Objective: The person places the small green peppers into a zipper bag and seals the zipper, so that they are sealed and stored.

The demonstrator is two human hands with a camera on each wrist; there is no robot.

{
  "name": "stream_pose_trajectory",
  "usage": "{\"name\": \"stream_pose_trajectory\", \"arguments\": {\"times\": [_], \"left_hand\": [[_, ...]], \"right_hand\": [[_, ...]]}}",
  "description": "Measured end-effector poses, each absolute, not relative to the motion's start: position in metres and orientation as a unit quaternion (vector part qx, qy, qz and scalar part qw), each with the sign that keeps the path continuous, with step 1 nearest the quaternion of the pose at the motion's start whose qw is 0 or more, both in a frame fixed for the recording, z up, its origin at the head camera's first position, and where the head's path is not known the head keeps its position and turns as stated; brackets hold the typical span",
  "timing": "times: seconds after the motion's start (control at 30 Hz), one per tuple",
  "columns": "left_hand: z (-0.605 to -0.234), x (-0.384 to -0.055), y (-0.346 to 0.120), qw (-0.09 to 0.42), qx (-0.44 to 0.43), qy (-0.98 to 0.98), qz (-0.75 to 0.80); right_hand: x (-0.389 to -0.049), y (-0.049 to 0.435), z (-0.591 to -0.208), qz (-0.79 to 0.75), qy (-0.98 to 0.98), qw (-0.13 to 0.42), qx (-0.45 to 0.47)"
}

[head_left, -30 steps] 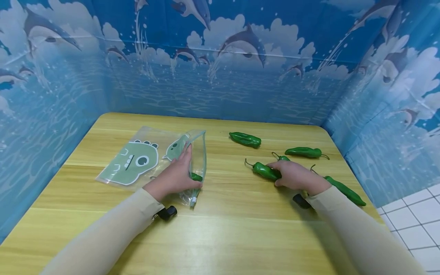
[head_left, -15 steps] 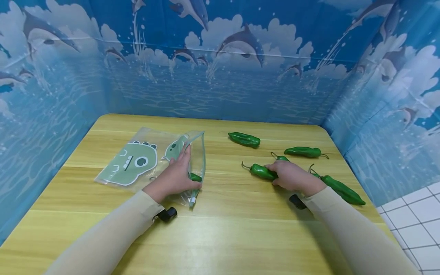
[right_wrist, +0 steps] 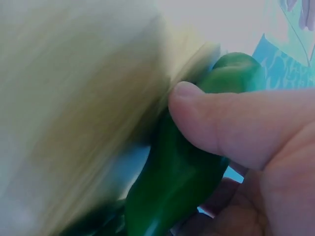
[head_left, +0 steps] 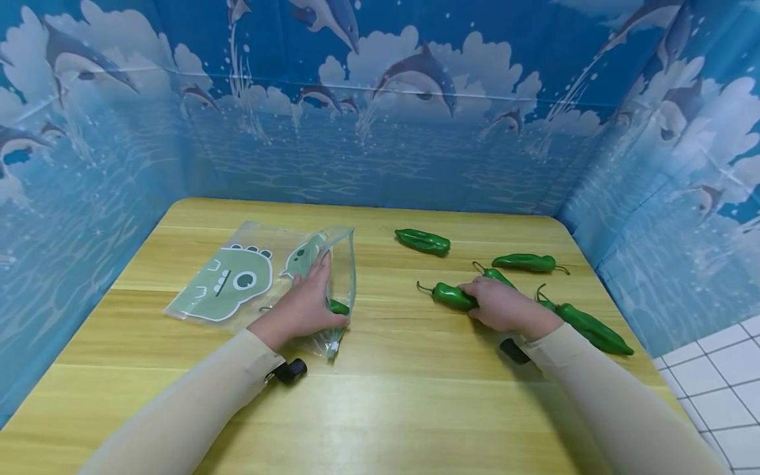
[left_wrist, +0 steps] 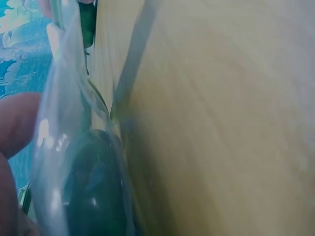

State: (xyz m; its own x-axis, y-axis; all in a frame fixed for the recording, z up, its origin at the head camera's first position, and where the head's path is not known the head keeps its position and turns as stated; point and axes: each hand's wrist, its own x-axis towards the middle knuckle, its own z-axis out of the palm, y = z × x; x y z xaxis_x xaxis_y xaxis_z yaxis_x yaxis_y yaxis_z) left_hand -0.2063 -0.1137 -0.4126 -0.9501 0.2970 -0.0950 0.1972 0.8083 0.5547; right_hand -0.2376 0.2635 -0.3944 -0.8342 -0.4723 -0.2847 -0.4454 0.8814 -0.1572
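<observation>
On the left of the table lies a clear zip bag (head_left: 216,284) printed with green cartoon animals, its mouth facing right. My left hand (head_left: 303,305) grips it at the mouth, fingers on the upper edge and thumb near the slider. Inside, a green pepper (left_wrist: 96,187) shows through the plastic in the left wrist view. My right hand (head_left: 505,305) holds another green chili pepper (head_left: 452,297) between thumb and fingers, stem pointing left; the right wrist view shows the thumb (right_wrist: 211,118) across this pepper (right_wrist: 172,172). Beyond that hand lies a partly covered pepper (head_left: 497,276).
More peppers lie about: one at the back middle (head_left: 423,241), one at the back right (head_left: 528,262), and a long one at the right (head_left: 596,330) beside a partly hidden one (head_left: 545,303). A blue dolphin curtain (head_left: 368,158) borders the wooden table (head_left: 380,422).
My right hand has shifted slightly left with the pepper in its grip, and the stem now points a little further left. My left hand and the bag have hardly moved.
</observation>
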Motion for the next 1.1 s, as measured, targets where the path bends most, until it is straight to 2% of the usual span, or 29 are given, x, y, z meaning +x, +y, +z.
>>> {"name": "stream_pose_trajectory", "arguments": {"times": [0.47,0.7,1.1], "left_hand": [[-0.411,-0.207,-0.114,0.097,0.126,0.944,0.290],[-0.413,-0.208,-0.113,0.094,0.127,0.943,0.292],[-0.414,-0.209,-0.110,0.092,0.132,0.942,0.295]], "right_hand": [[-0.220,0.199,-0.391,-0.069,0.938,0.097,-0.325],[-0.214,0.165,-0.396,-0.069,0.931,0.093,-0.346],[-0.208,0.139,-0.407,-0.086,0.925,0.092,-0.358]]}}
